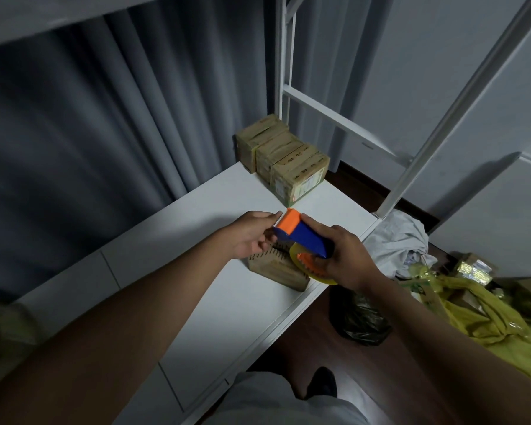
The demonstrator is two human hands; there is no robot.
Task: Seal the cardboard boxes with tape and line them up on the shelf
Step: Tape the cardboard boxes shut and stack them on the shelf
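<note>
Two hands [252, 237], one dispenser [301, 237], four boxes [276, 268]

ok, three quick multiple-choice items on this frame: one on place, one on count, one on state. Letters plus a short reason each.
1. Where does the row of sealed boxes stand?
A. far end of the shelf
B. on the floor
C. under the left hand

2. How many boxes are in that row?
A. one
B. three
C. six

3. What is the right hand doing?
A. hanging idle
B. pressing flat on a box
C. gripping the tape dispenser

Answers: 1 A, the row sits at the shelf's far end by the frame; 2 B, three stand side by side; 3 C, its fingers wrap the blue handle.
</note>
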